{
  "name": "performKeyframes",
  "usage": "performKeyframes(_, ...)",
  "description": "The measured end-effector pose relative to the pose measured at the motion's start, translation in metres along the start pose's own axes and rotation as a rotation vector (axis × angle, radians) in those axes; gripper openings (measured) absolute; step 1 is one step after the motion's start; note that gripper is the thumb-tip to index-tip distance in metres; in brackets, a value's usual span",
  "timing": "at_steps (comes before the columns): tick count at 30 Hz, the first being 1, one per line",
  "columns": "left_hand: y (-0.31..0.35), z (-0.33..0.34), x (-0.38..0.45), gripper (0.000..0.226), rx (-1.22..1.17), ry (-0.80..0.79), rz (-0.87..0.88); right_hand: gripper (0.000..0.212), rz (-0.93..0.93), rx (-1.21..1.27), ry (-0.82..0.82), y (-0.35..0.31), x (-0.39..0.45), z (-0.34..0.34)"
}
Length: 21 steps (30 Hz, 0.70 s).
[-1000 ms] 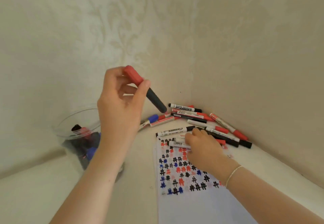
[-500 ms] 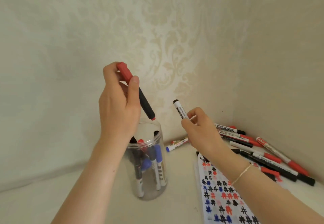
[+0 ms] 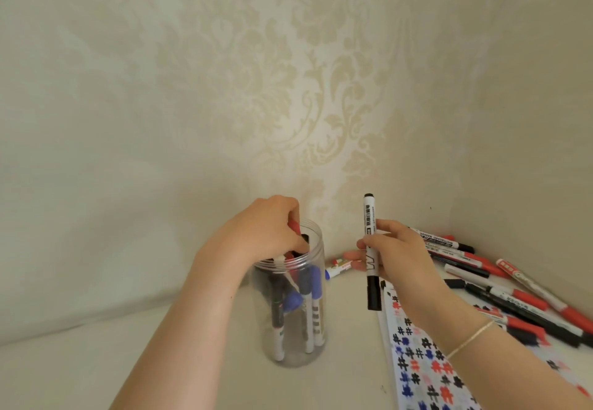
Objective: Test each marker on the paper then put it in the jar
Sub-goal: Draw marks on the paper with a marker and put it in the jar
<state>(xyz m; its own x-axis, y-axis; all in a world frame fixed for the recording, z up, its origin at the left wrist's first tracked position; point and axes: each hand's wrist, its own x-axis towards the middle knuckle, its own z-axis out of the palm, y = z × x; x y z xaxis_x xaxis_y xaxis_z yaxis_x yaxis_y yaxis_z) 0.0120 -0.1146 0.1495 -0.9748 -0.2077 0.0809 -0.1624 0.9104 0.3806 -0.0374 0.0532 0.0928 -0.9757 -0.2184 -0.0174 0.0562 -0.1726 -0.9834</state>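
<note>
- left hand (image 3: 266, 233) at mouth of clear jar (image 3: 290, 329), fingers pinching red-capped marker (image 3: 70, 226) going in, tip down
- jar upright on bench (image 3: 160, 368), several markers inside
- right hand (image 3: 396, 254) just right of jar, gripping black marker (image 3: 371, 249) upright
- paper (image 3: 423, 374) under right wrist; loose markers (image 3: 500, 284) beyond right hand
</note>
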Motion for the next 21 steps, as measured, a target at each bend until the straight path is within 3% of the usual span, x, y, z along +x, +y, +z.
performKeyframes(5,0.007,-0.001,0.009,0.007,0.160,-0.180,-0.036,0.029,0.025,-0.015,0.009,0.003,-0.005,-0.009)
performKeyframes(9,0.009,0.000,0.016,0.011,0.203,-0.247,-0.041,0.028,0.049,0.050,0.021,0.001,-0.007,-0.018)
performKeyframes(12,0.012,0.001,0.020,0.029,0.190,-0.228,-0.031,0.031,0.056,0.068,0.020,0.000,-0.007,-0.025)
performKeyframes(17,0.015,0.009,0.025,0.006,0.163,-0.362,-0.093,0.031,0.058,0.071,0.014,0.000,-0.010,-0.029)
performKeyframes(21,0.013,0.008,0.021,0.012,0.128,-0.455,-0.120,0.032,0.061,0.090,0.010,0.003,-0.011,-0.031)
